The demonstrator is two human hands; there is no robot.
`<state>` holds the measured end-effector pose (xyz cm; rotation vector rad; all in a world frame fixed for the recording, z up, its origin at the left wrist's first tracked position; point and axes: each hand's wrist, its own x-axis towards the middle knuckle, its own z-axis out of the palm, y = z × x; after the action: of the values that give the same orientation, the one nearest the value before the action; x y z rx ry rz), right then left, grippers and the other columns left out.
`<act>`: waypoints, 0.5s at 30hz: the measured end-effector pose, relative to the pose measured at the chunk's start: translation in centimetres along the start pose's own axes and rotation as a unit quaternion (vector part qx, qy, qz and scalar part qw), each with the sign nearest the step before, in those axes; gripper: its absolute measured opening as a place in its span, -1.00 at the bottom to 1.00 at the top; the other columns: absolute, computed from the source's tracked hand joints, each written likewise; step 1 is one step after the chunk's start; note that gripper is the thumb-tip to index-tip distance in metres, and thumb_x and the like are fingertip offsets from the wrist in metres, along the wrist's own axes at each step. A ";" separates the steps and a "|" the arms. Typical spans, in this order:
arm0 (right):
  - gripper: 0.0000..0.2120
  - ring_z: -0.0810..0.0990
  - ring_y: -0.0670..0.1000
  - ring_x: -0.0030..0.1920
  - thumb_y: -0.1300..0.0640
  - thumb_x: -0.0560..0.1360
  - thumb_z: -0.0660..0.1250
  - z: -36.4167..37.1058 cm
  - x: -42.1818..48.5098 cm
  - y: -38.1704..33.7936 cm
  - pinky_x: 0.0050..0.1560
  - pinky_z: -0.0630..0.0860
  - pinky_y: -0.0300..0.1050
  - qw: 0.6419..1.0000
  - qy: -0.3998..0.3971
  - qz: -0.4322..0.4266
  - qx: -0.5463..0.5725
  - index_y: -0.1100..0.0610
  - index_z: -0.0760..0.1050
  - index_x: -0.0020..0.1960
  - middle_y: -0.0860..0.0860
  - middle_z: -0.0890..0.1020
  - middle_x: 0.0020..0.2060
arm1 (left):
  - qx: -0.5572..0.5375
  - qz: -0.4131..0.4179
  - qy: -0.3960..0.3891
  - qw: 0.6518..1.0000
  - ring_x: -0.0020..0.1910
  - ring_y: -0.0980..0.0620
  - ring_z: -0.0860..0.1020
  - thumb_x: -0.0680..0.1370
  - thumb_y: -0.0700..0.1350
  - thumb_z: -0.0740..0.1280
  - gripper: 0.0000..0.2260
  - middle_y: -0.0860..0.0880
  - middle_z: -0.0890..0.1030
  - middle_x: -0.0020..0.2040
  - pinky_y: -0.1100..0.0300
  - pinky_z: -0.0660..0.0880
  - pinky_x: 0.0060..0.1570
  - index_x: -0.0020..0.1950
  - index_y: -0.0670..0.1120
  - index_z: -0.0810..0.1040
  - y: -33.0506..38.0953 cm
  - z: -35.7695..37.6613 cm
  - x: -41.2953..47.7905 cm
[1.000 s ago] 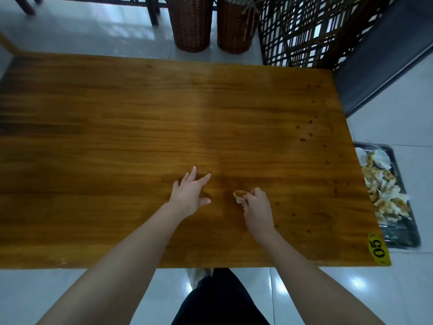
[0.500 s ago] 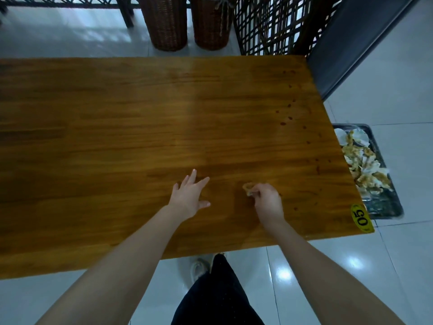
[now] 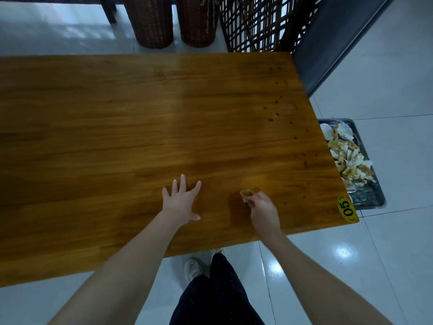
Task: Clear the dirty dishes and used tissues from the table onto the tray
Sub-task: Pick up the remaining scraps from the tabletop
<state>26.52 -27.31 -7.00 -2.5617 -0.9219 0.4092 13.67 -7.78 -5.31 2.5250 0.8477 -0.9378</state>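
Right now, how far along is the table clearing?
Done: a pile of stained tissues lies in the tray beside the table. In hand: the right hand pinches one stained tissue against the table; the left hand rests flat. Left: moving that tissue to the tray.

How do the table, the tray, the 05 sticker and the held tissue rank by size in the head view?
1. Wooden table
2. Metal tray
3. Yellow 05 sticker and stained tissue in the right hand: alike; the tissue is partly hidden, so unranked.
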 end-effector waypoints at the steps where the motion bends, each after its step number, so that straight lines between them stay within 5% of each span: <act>1: -0.82 0.56 0.04 -0.11 0.34 0.53 0.27 0.3 -1.1 -0.1 -0.12 0.53 -0.17 1.000 -0.002 -0.013 0.002 0.26 0.60 0.07 0.11 0.61 -0.05 | -0.001 0.000 0.000 1.000 0.54 -0.24 -0.19 0.45 0.13 0.45 -0.05 -0.18 -0.26 0.56 -0.28 -0.06 0.44 0.56 0.17 -0.21 0.0 0.0 0.0; 10: -0.82 0.53 -0.01 -0.08 0.34 0.54 0.25 -0.2 -1.1 1.0 -0.09 0.46 -0.22 0.998 -0.017 -0.024 0.049 0.24 0.61 0.04 0.05 0.58 -0.07 | -0.015 -0.012 -0.001 1.000 0.54 -0.24 -0.17 0.43 0.08 0.48 -0.05 -0.17 -0.24 0.57 -0.27 -0.05 0.44 0.56 0.17 -0.15 0.3 -0.1 0.2; 15: -0.80 0.53 0.06 -0.06 0.37 0.55 0.20 -3.1 1.4 4.9 -0.03 0.48 -0.14 0.993 0.049 0.091 0.060 0.28 0.61 0.02 0.09 0.56 -0.03 | -0.022 -0.028 -0.001 0.999 0.54 -0.21 -0.19 0.42 0.07 0.49 -0.05 -0.14 -0.25 0.57 -0.27 -0.06 0.44 0.56 0.18 -0.14 0.3 0.2 0.5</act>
<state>31.47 -30.67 -6.64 -2.5377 -0.6130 0.3739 14.06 -7.93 -5.76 2.4741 0.9330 -0.9282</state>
